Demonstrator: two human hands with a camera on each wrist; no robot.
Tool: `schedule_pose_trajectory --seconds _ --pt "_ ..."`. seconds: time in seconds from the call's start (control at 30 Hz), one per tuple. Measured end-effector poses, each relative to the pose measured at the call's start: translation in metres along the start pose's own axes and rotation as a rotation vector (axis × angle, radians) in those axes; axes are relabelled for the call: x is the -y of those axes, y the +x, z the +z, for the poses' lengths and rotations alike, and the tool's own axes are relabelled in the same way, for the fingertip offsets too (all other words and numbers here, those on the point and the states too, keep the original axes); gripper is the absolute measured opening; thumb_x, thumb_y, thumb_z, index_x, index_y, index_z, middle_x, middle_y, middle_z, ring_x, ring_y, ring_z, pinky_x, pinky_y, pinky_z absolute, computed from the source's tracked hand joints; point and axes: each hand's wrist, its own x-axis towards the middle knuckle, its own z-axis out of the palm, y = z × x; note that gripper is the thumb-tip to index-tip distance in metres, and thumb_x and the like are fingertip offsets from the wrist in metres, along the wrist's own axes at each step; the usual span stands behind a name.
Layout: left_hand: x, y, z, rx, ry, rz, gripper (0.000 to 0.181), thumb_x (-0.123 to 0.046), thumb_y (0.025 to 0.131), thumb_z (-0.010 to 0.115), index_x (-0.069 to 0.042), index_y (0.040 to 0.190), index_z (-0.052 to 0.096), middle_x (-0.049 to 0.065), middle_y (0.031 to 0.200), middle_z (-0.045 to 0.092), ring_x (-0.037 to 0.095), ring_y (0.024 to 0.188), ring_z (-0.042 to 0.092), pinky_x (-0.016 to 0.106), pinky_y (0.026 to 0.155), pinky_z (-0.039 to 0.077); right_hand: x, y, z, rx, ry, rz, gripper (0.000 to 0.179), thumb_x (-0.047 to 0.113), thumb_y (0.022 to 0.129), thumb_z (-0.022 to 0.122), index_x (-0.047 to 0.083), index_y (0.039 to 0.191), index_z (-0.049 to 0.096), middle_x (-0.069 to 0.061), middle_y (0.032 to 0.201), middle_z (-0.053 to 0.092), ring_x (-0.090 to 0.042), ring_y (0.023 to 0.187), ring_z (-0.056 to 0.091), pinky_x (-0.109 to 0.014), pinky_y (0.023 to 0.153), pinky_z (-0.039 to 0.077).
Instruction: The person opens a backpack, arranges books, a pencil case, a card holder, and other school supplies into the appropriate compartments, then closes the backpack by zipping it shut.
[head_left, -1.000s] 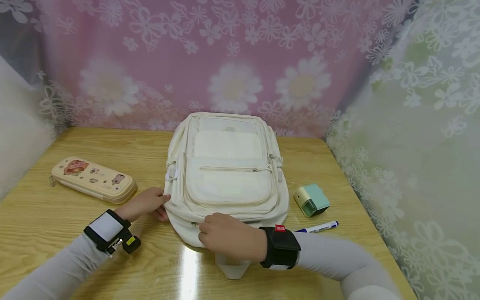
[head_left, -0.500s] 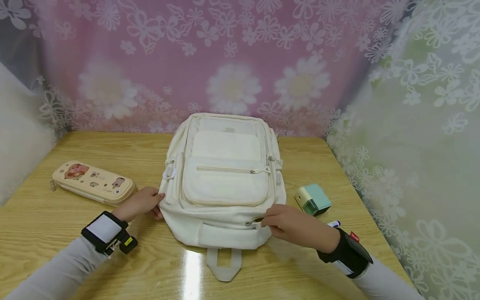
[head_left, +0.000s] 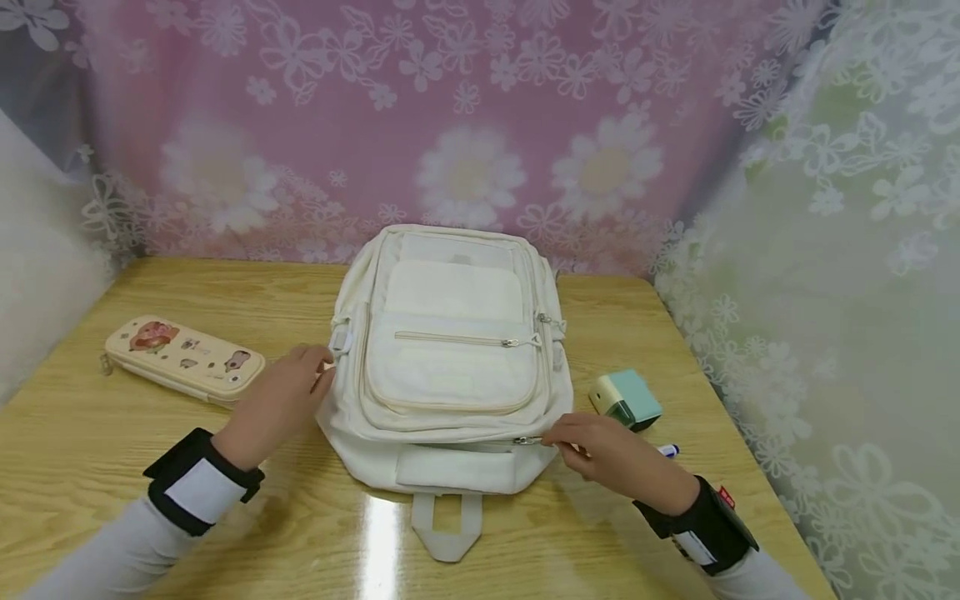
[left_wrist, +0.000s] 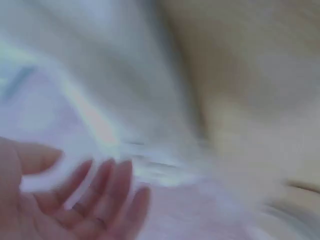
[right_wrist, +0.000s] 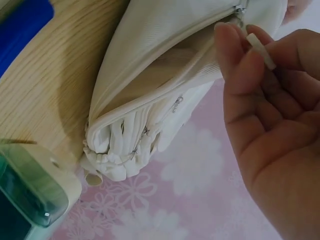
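Observation:
A cream backpack lies front side up on the table, its top handle loop toward me. My right hand pinches the pull tab of the main zipper by the bag's near right corner. In the right wrist view, the zipper slider sits at one end of a gap showing the bag's inside. At the bag's left side, my left hand is raised beside the side buckle. Its fingers are loosely bent and hold nothing in the blurred left wrist view.
Left of the bag lies a cream pencil case with cartoon prints, close to the left hand. A green and cream pencil sharpener stands on the right, with a marker partly hidden behind the right hand. Flowered cloth hangs behind the table.
My right hand has drawn the zipper pull rightward along the bag's near edge, and the gap right of the slider is shorter. The left hand has let go of the bag's side and risen.

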Motion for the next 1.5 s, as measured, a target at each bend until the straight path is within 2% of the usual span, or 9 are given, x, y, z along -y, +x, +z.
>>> schedule_pose_trajectory --seconds 0.07,0.17,0.23,0.33,0.5,0.77,1.1,1.3,1.5 --pt "-0.023 -0.004 0.001 -0.011 -0.041 0.132 0.018 -0.016 0.096 0.052 -0.003 0.105 0.059 0.009 0.098 0.061 0.020 0.086 0.059 0.035 0.071 0.049 0.001 0.000 0.001 0.001 0.006 0.003 0.018 0.005 0.090 0.057 0.009 0.104 0.068 0.000 0.094 0.065 0.003 0.067 0.045 -0.015 0.059 0.042" --pt "-0.053 -0.009 0.013 0.112 -0.116 0.315 0.024 -0.026 0.096 0.052 -0.008 0.110 0.059 0.002 0.108 0.060 0.017 0.101 0.057 0.035 0.085 0.048 0.002 0.001 0.002 0.002 0.000 -0.001 0.013 0.009 0.090 0.060 0.010 0.101 0.068 0.002 0.093 0.064 0.001 0.072 0.050 -0.016 0.062 0.045" --pt "-0.067 -0.011 0.028 0.156 -0.056 0.434 0.033 -0.033 0.096 0.052 -0.009 0.117 0.057 0.003 0.118 0.057 0.019 0.111 0.054 0.036 0.094 0.045 0.003 0.002 0.002 0.004 -0.009 -0.006 0.012 0.011 0.089 0.062 0.011 0.099 0.068 0.003 0.092 0.064 -0.001 0.074 0.054 -0.017 0.063 0.046" --pt "-0.077 -0.010 0.050 0.122 0.056 0.546 0.041 -0.031 0.093 0.057 -0.009 0.127 0.051 0.004 0.127 0.054 0.019 0.120 0.050 0.035 0.102 0.041 0.005 0.002 0.003 0.020 -0.002 0.015 0.016 0.013 0.089 0.062 0.011 0.104 0.066 0.001 0.096 0.066 -0.004 0.079 0.059 -0.019 0.067 0.049" --pt "-0.079 -0.004 0.064 0.074 0.111 0.499 0.046 -0.016 0.091 0.060 -0.013 0.135 0.046 0.001 0.128 0.056 0.016 0.118 0.054 0.031 0.100 0.043 0.008 0.001 0.003 0.024 -0.009 0.080 0.022 0.014 0.088 0.063 0.010 0.110 0.064 -0.003 0.101 0.068 -0.008 0.082 0.063 -0.020 0.068 0.051" --pt "-0.081 -0.004 0.049 0.096 0.099 0.433 0.038 -0.004 0.093 0.054 -0.017 0.128 0.057 -0.001 0.127 0.060 0.016 0.118 0.056 0.032 0.097 0.046 -0.003 -0.008 -0.006 -0.166 -0.290 0.098 0.012 0.013 0.079 0.072 0.019 0.089 0.067 0.008 0.078 0.065 -0.001 0.062 0.055 -0.017 0.055 0.043" --pt "-0.074 -0.007 0.047 -0.015 0.089 0.559 0.035 -0.004 0.090 0.058 -0.017 0.123 0.061 -0.004 0.118 0.064 0.017 0.111 0.057 0.031 0.093 0.048 -0.059 0.000 -0.021 -0.265 -0.543 0.147 0.015 0.015 0.071 0.079 0.018 0.081 0.069 0.004 0.065 0.059 -0.012 0.056 0.047 -0.026 0.054 0.039" --pt "-0.067 -0.008 0.054 -0.073 0.061 0.638 0.036 -0.003 0.087 0.060 -0.017 0.120 0.063 -0.005 0.112 0.066 0.015 0.103 0.056 0.030 0.089 0.047 -0.098 0.031 -0.028 -0.212 -0.599 0.144 0.010 0.017 0.074 0.077 0.018 0.082 0.070 0.001 0.070 0.063 -0.017 0.059 0.048 -0.032 0.059 0.039" --pt "-0.065 -0.012 0.057 -0.035 0.068 0.631 0.044 0.005 0.084 0.061 -0.018 0.122 0.062 -0.006 0.116 0.065 0.013 0.105 0.053 0.029 0.090 0.046 -0.129 0.063 -0.032 -0.093 -0.624 0.196 0.006 0.019 0.076 0.075 0.017 0.079 0.071 0.001 0.068 0.065 -0.014 0.052 0.048 -0.031 0.054 0.038"
